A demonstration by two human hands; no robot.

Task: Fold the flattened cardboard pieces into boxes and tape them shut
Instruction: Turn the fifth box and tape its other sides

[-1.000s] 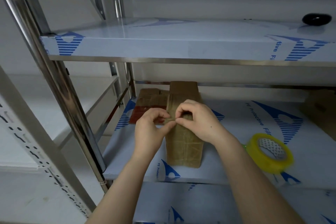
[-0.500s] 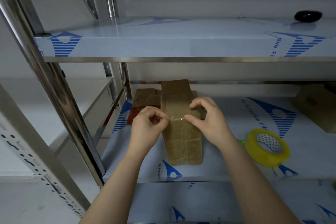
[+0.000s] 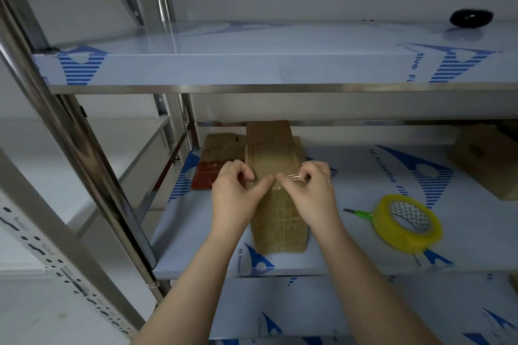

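scene: we look down into a steel rack; the work sits on the middle shelf point(image 3: 364, 235), in the centre of the frame.
cardboard box point(image 3: 276, 218): it lies on the middle shelf at centre frame, long side running away from us, near end close to the shelf's front edge. we see old tape lines crossing its top, and a darker brown flap at its far end.
left hand point(image 3: 234, 193): it is over the box's left edge, just left of centre. thumb and forefinger are curled together and pinch the left end of the tape strip; the other fingers are tucked into the palm.
right hand point(image 3: 312, 193): it is over the box's right edge. its fingertips point(image 3: 283, 183) pinch the right end of the strip, and the remaining fingers are curled.
tape strip point(image 3: 293, 176): a short clear piece, crinkled and shiny, held between the two hands across the top of the box. we cannot tell whether it touches the cardboard.
flat cardboard pieces point(image 3: 221, 145): they lie behind and left of the box, toward the back of the shelf, with a red sheet point(image 3: 204, 180) at their near end.
tape roll point(image 3: 406, 228): yellow, resting tilted on the shelf in the right of the frame, well apart from the box.
green-handled tool point(image 3: 361, 214): it lies just left of the roll and touches it.
second box point(image 3: 487, 161): brown, at the right edge of the frame on the same shelf.
upper shelf point(image 3: 224, 67): it spans the top half of the frame, with a black round object point(image 3: 471, 18) at upper right.
steel post point(image 3: 70, 134): it slants down the left side.
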